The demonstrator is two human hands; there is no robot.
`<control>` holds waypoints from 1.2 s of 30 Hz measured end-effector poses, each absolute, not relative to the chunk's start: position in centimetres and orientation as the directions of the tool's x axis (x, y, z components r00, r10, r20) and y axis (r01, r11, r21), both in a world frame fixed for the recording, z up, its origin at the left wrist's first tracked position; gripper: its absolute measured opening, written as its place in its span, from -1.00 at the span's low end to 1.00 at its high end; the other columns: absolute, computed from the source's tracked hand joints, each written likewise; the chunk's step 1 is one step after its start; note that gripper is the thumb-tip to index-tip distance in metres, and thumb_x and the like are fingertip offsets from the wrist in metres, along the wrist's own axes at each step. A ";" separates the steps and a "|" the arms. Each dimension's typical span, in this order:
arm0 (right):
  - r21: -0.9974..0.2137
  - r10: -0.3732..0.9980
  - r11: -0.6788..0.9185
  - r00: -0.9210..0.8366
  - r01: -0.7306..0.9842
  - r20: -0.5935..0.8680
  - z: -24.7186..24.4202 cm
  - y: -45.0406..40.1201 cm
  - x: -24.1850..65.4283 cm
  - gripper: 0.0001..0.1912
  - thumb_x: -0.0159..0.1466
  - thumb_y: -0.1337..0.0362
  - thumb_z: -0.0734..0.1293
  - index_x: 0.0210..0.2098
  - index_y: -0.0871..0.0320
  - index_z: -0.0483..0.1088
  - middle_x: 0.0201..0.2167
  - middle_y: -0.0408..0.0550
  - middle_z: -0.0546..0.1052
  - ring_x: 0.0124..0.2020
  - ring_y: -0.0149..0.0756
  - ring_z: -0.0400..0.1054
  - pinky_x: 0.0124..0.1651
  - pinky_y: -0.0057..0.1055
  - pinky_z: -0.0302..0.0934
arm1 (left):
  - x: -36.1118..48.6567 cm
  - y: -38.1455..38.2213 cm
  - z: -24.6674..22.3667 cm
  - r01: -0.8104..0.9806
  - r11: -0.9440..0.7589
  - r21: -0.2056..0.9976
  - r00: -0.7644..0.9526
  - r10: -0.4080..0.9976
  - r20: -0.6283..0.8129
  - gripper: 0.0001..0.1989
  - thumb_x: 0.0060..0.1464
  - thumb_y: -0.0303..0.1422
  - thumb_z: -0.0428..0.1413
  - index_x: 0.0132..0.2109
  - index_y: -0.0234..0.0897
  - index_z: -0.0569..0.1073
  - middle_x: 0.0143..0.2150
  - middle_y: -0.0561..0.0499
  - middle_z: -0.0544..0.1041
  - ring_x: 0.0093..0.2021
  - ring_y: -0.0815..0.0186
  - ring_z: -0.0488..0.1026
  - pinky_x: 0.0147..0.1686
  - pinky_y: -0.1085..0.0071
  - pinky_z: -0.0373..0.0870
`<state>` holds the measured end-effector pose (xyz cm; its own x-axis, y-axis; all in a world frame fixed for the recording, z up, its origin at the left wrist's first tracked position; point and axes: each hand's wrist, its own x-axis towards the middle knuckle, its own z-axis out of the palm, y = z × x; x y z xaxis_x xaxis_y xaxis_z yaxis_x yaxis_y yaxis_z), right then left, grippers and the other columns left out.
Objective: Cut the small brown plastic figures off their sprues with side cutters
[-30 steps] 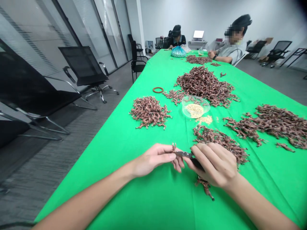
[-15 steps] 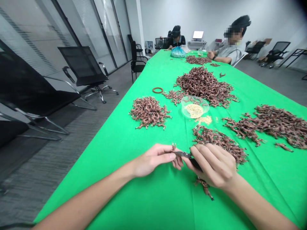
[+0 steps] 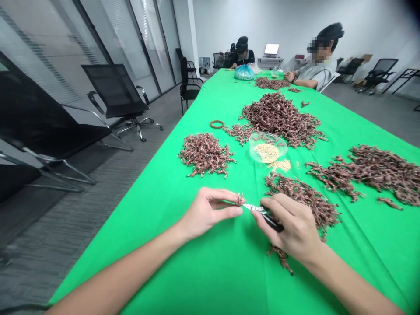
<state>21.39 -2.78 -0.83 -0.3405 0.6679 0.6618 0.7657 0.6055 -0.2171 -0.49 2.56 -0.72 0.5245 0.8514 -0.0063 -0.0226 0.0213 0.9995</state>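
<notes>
My left hand (image 3: 210, 212) pinches a small brown animal-shaped figure (image 3: 239, 199) between thumb and fingertips, with its thin ends pointing up. My right hand (image 3: 292, 221) is wrapped round a pair of nippers (image 3: 273, 223) with black handles and silver jaws. The jaw tips reach left to the figure at my left fingertips; whether they bite on it is too small to tell. Under and beyond my right hand lies a heap of similar brown figures (image 3: 302, 197). A loose figure (image 3: 285, 260) lies just below that hand.
A clear bowl (image 3: 284, 151) holds pale bits, with some spilled beside it. More brown heaps lie at left (image 3: 206, 153), behind (image 3: 278, 113) and right (image 3: 387, 170) on the green cloth (image 3: 157, 205). A brown ring (image 3: 217, 124) is near the left edge. Two people sit farther off.
The nippers have turned so their silver jaws show. My left fingers have straightened, and the figure sits slightly lower at their tips. My right hand has shifted a little left.
</notes>
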 end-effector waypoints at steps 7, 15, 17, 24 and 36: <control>-0.630 0.907 0.400 -0.189 0.665 0.377 0.1 -3.2 20.5 -0.75 0.32 0.16 0.31 -0.42 0.16 0.46 -0.59 -0.18 0.43 -0.60 -0.45 0.26 -0.50 -0.45 0.11 | -0.8 2.7 -0.6 0.018 -0.166 0.986 0.533 0.836 0.131 -0.81 -0.01 -0.37 0.33 -0.20 -0.32 0.66 -0.13 -0.18 0.65 -0.07 0.14 0.57 0.02 0.24 0.47; -0.624 0.884 0.419 -0.139 0.660 0.446 0.4 -3.5 20.4 -0.83 0.29 0.22 0.33 -0.37 0.17 0.47 -0.54 -0.16 0.46 -0.56 -0.43 0.28 -0.49 -0.46 0.15 | -0.5 2.4 -0.4 -0.078 0.037 0.996 0.519 0.855 0.009 -0.80 -0.05 -0.39 0.35 -0.21 -0.32 0.65 -0.15 -0.12 0.66 -0.10 0.20 0.56 0.00 0.30 0.44; -0.437 0.752 0.541 -0.180 0.718 0.634 0.1 -3.4 20.6 -0.89 0.24 0.30 0.37 -0.26 0.23 0.47 -0.45 -0.06 0.50 -0.47 -0.38 0.34 -0.41 -0.43 0.23 | -0.3 2.1 -0.5 -0.151 0.181 0.972 0.505 0.859 -0.081 -0.79 -0.08 -0.40 0.38 -0.23 -0.29 0.64 -0.19 -0.05 0.66 -0.17 0.28 0.56 -0.06 0.37 0.45; 0.065 0.476 0.596 -0.417 0.800 0.774 -1.3 -3.0 21.6 -0.65 0.08 0.31 0.52 -0.18 0.34 0.45 -0.39 0.09 0.54 -0.37 -0.17 0.41 -0.33 -0.27 0.30 | -0.2 1.7 -0.4 -0.218 0.365 0.905 0.553 0.810 -0.193 -0.79 -0.08 -0.42 0.38 -0.23 -0.34 0.64 -0.22 -0.04 0.67 -0.23 0.34 0.56 -0.11 0.44 0.42; 0.240 0.364 0.589 -0.519 0.772 0.774 -0.9 -2.9 22.1 -0.56 0.04 0.28 0.56 -0.15 0.38 0.45 -0.38 0.11 0.57 -0.40 -0.20 0.39 -0.38 -0.28 0.28 | -0.1 1.6 -0.2 -0.276 0.432 0.859 0.579 0.788 -0.210 -0.82 -0.07 -0.44 0.36 -0.26 -0.38 0.62 -0.30 -0.05 0.65 -0.32 0.34 0.56 -0.17 0.43 0.41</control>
